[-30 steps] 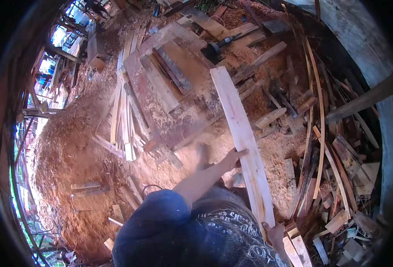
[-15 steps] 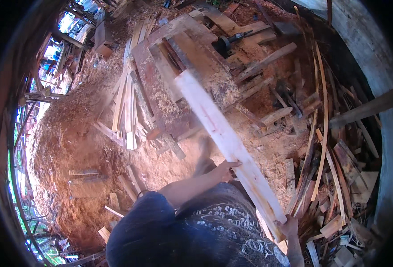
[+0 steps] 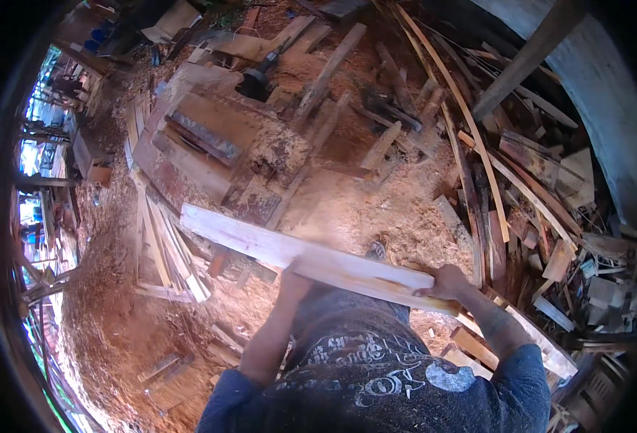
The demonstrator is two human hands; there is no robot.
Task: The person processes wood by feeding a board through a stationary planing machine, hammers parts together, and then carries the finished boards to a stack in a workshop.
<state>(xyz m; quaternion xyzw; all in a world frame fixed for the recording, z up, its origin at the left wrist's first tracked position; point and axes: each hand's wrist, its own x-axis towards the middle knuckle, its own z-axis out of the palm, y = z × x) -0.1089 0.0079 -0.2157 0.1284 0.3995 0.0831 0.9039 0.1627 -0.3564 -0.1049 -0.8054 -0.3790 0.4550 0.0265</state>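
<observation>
A long pale plank (image 3: 260, 242) lies crosswise in front of my body, held in both hands with its far end angled up to the left. My left hand (image 3: 295, 278) grips it near the middle from the near edge, fingers partly hidden by the wood. My right hand (image 3: 442, 283) is closed on it near the right end. Part of a sandal (image 3: 376, 251) shows beyond the plank. More pale boards (image 3: 477, 339) lie just right of my legs, below the right hand.
A low dusty platform (image 3: 159, 144) with boards on it stands ahead, near a dark power tool (image 3: 257, 81). Thin strips (image 3: 163, 245) are piled at the left. Scrap wood and long curved strips (image 3: 484, 159) crowd the right side beside a slanting post (image 3: 520, 72) and a pale wall (image 3: 607, 115).
The plank has swung from a steep slant to nearly crosswise, its far end moving left and nearer. Both hands stay on it, the right one higher, and the view has turned.
</observation>
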